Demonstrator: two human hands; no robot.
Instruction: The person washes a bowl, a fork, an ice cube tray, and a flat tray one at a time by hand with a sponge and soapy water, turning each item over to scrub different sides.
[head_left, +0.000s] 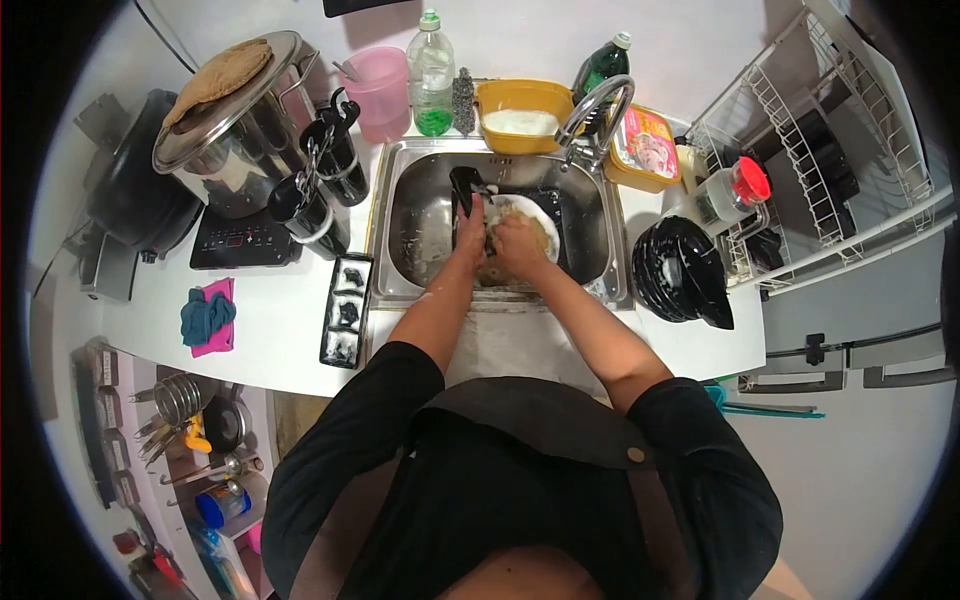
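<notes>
Both hands are inside the steel sink (420, 262). My left hand (470, 232) is closed round a black item (465, 182) with some foam on it; its exact shape is hard to make out. Close beside it, my right hand (518, 245) has its fingers curled, and what they hold, if anything, is hidden. Under and behind my right hand lies a white round dish (545, 218). A dark piece (553, 203) sits below that dish at the right of the basin. The faucet (600, 115) arches over the sink's back right corner.
Soapy stacked black bowls (680, 270) stand right of the sink, near a dish rack (800, 150). Left are a black tray (346, 310), utensil holders (305, 210) and a large pot (235, 130). Behind are a yellow tub (522, 110) and a soap bottle (431, 75).
</notes>
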